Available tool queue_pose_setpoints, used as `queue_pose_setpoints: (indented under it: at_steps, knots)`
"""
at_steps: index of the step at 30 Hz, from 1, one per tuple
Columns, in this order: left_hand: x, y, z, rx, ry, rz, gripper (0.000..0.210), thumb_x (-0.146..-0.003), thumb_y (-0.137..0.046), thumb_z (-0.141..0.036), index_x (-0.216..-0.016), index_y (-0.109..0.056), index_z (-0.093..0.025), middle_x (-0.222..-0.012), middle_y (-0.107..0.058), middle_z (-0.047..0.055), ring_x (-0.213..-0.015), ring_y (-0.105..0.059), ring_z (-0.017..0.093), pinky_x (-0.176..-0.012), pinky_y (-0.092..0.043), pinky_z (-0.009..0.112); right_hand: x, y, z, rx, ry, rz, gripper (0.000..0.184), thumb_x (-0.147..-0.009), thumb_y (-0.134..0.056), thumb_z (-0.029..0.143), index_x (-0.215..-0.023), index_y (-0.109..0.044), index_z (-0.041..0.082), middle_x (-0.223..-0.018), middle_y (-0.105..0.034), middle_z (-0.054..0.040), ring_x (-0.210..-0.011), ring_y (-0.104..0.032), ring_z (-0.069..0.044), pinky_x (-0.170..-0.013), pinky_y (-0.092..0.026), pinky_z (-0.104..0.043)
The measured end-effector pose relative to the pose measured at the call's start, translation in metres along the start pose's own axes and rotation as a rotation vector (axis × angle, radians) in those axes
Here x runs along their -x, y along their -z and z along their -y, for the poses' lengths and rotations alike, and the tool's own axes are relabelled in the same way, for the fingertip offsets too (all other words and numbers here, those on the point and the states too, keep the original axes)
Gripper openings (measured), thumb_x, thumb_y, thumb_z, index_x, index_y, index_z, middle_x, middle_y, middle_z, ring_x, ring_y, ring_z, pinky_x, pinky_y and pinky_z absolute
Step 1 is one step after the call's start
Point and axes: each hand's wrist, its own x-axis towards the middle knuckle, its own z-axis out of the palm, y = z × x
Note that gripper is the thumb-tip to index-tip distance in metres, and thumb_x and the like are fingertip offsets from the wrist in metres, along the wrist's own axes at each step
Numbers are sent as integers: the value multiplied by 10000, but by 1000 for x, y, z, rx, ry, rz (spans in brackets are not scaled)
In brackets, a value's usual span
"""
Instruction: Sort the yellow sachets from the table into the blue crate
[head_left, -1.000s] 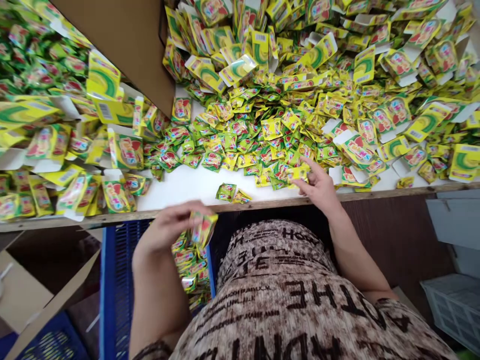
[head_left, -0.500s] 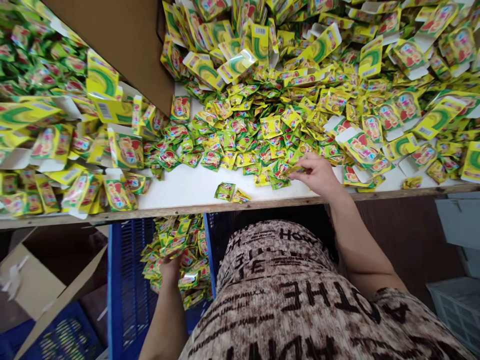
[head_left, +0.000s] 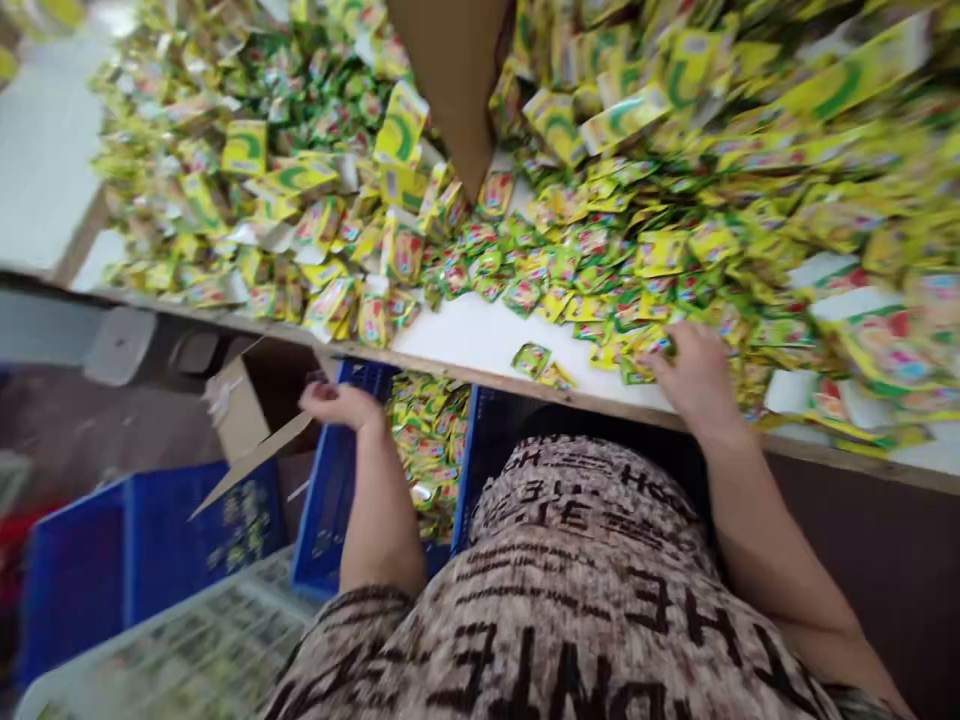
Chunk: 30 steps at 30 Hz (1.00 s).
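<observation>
My right hand is at the front of a heap of small yellow-green packets. Its fingers are bent and closed on a small packet at the heap's near edge. Two loose packets, one green and one yellow, lie on the bare white strip to its left. Below the table edge, my left hand is over the rim of a blue crate, beside a cardboard box's flap. Its fingers look curled together, though blurred; anything in them is hidden. Packets fill much of that crate.
Open yellow boxes with packets cover the white table on both sides. A brown cardboard panel stands between the heaps. Below left are an open carton, another blue crate and a pale, blurred divided tray.
The view has swung left, showing more floor and crates. My left hand has moved from the packets inside the blue crate up and left to its rim. My right hand stays at the heap's edge.
</observation>
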Motion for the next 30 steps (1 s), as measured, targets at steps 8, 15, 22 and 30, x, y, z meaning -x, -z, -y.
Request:
queue_pose_setpoints:
  at_steps: [8, 15, 22, 30]
  knots:
    - [-28, -149, -103, 104, -589, -156, 66, -908, -627, -282, -925, -668, -233, -853, -635, -9, -790, -585, 148, -761, -493, 315, 3, -11, 13, -23, -32, 10, 277, -843, -679, 312, -1077, -633, 171, -1014, -650, -141, -1023, -564, -326, -956, -454, -524]
    - [-31, -331, -179, -12, -799, 523, 108, -858, -601, -138, -923, -668, -193, -936, -688, 61, -907, -610, 205, -847, -479, 355, 47, -7, 19, -100, -32, -74, 197, -938, -526, 262, -1083, -619, 167, -1026, -648, -165, -1009, -592, -322, -896, -500, -471]
    - [-50, -412, -222, -96, -857, 479, 337, -779, -553, 29, -1047, -644, -155, -1133, -632, 140, -1143, -543, 292, -995, -410, 458, 63, -10, 12, -179, 73, -77, 232, -953, -493, 230, -1163, -589, 202, -1008, -674, -135, -986, -634, -297, -884, -542, -458]
    - [-88, -446, -240, -165, -781, 559, 236, -678, -586, 78, -708, -633, -152, -812, -644, 93, -958, -614, 284, -906, -458, 447, 60, -9, 15, -257, 57, -192, 225, -953, -510, 247, -1154, -609, 226, -1010, -696, -130, -976, -661, -288, -881, -555, -459]
